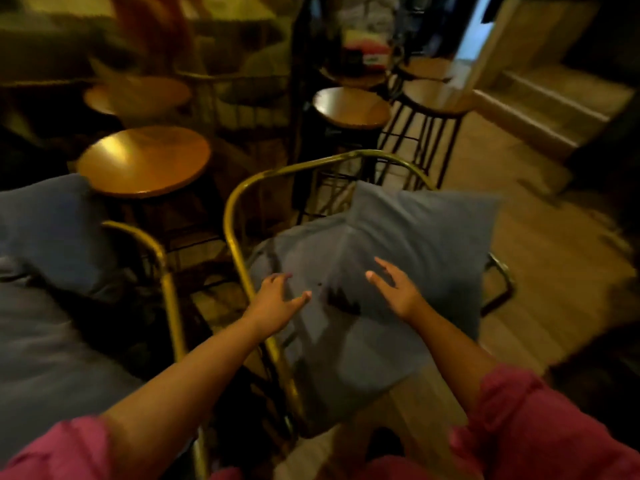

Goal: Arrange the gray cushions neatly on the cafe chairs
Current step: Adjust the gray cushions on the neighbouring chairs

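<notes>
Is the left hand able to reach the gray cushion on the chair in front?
Probably yes. The left hand is open right over the gray cushion, with nothing between them.

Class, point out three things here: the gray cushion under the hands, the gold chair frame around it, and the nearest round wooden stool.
gray cushion (415,237): head view, upper right panel of the fabric.
gold chair frame (242,192): head view, curved left corner of the tube.
round wooden stool (145,161): head view, middle of the seat top.
</notes>
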